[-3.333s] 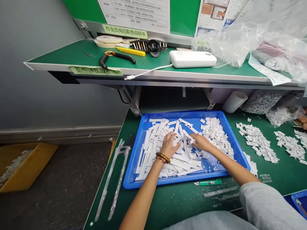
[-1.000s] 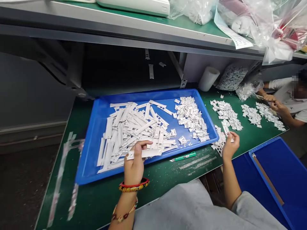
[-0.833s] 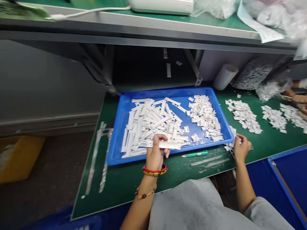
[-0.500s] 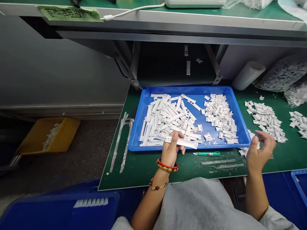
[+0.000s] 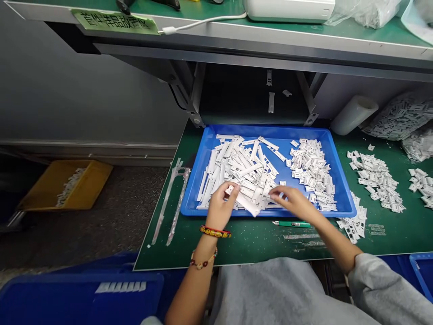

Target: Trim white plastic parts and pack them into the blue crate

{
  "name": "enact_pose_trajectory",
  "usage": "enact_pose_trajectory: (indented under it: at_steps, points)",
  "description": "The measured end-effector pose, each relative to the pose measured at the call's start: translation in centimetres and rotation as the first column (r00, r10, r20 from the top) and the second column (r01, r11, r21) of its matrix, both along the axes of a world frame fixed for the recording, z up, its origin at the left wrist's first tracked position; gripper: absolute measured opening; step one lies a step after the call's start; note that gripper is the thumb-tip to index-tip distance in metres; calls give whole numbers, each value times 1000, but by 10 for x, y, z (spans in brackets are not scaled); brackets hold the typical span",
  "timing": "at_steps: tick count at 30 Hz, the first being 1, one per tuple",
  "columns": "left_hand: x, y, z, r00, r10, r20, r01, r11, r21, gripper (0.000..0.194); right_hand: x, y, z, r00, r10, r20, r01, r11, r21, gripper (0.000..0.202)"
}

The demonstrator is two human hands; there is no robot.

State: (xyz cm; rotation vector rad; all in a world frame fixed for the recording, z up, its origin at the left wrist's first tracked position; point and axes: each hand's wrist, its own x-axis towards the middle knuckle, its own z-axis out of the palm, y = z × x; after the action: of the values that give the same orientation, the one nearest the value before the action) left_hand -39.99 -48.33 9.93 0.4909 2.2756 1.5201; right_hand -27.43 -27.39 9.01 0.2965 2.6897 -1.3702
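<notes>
My left hand [image 5: 221,205] pinches one end of a long white plastic strip [image 5: 248,204] between thumb and fingers. The strip slants down to the right over the front rim of a blue tray [image 5: 257,129]. My right hand [image 5: 292,201] is at the front of the tray, its fingertips drawn together at the edge of a heap of long white plastic strips [image 5: 233,158]. What those fingertips hold, if anything, is too small to make out. Short white plastic pieces [image 5: 313,167] fill the tray's right side.
A green cutter [image 5: 292,224] lies on the green mat before the tray. Piles of short white pieces [image 5: 377,180] are on the right, near a plastic roll [image 5: 355,115] and a filled bag [image 5: 401,117]. A dark conveyor belt [image 5: 243,101] runs behind, under a shelf edge [image 5: 237,49].
My right hand has moved left from beyond the tray's right corner to the strip heap. My left hand has shifted slightly left, and its strip now tilts more steeply.
</notes>
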Motion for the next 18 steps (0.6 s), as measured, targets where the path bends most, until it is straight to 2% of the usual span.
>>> enact_pose_trajectory:
  at_steps: [2,4,7,10,13,16,18]
  points:
    - [-28,0,-3,987,-46,-156,17,984,-180,25,-30,35,-13,998,-53,39,46,984,172,23]
    - [-56,12,-6,953,-130,-274,22,930,-366,24,-66,69,-27,987,-140,75,101,918,384,17]
    - [-88,53,-12,895,-263,-361,24,836,-548,24,-123,104,-47,976,-219,16,183,850,494,20]
    - [-106,110,-27,892,-309,-330,57,801,-596,24,-167,115,-63,973,-226,-40,215,837,503,27]
    - [-115,155,-51,907,-283,-312,42,799,-600,23,-189,109,-75,981,-189,-53,192,865,463,24]
    - [-120,170,-73,926,-236,-296,20,813,-582,26,-187,104,-82,984,-169,-48,174,906,386,9]
    - [-122,165,-82,937,-213,-278,27,835,-549,23,-176,104,-82,984,-171,-47,177,934,311,14]
